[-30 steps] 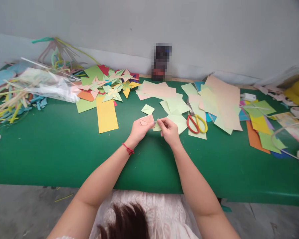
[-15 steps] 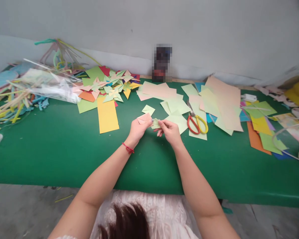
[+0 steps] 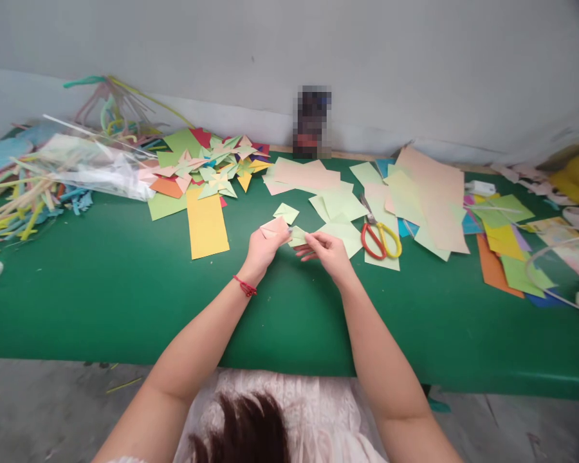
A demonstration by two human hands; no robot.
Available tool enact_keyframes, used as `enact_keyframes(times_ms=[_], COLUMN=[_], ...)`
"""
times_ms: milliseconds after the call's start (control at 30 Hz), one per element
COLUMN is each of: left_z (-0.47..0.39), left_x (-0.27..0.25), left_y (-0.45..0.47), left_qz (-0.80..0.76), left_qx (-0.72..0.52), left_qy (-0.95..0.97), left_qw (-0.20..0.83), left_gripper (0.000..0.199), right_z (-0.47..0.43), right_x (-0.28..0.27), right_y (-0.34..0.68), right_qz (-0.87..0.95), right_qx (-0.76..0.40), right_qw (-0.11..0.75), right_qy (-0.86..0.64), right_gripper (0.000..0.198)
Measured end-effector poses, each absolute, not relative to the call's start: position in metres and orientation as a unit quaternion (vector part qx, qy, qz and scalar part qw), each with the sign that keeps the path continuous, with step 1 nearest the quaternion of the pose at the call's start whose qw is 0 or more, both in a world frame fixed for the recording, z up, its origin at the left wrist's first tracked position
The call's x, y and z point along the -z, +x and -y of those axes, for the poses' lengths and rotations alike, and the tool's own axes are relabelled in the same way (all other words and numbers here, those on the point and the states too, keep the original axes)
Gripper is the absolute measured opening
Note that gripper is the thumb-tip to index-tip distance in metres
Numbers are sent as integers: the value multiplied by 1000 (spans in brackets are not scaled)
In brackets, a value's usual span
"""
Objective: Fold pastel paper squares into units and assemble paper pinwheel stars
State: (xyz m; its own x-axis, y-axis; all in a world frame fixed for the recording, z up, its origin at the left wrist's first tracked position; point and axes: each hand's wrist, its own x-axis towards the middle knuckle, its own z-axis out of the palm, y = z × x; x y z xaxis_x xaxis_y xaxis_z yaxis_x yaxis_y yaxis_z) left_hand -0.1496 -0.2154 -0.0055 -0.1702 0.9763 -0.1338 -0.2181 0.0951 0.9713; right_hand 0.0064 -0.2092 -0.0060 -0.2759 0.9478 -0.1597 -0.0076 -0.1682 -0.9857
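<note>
My left hand (image 3: 261,251) is closed on a folded pink paper piece (image 3: 276,227), its thumb along the right side. My right hand (image 3: 329,252) pinches a small folded pale green paper piece (image 3: 298,236) between thumb and forefinger, its other fingers loosely curled below. The two pieces are side by side; whether they touch is hard to make out. Just beyond them a folded pale green paper square (image 3: 286,213) lies on the green table (image 3: 289,321). Scissors (image 3: 380,239) with one red and one yellow handle rest to the right of my right hand, on pale paper.
Folded paper stars (image 3: 219,182) are heaped at the back left near a yellow paper sheet (image 3: 207,225). Pink and pale green sheets (image 3: 431,206) spread across the back right. Far left lies a pile of coloured strips (image 3: 33,186). A pixelated dark object (image 3: 312,122) stands against the wall.
My left hand has shifted slightly left with the pink piece, and its thumb covers less of the pale green piece. The right hand still pinches that green piece.
</note>
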Motion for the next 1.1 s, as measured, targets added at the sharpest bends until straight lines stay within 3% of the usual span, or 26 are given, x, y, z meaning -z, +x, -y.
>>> enact_keyframes(times_ms=[500, 1100], left_z=[217, 215], left_x=[6, 8], left_y=[-147, -153], left_qz=[-530, -519], left_qx=[-560, -572], left_qy=[378, 392], left_qw=[512, 500], left_gripper=[24, 37], right_z=[212, 210], right_x=[10, 1], right_y=[-2, 2], right_qz=[452, 481], right_qx=[-633, -599], right_qw=[395, 413], right_qy=[-489, -490], right_gripper=[32, 36])
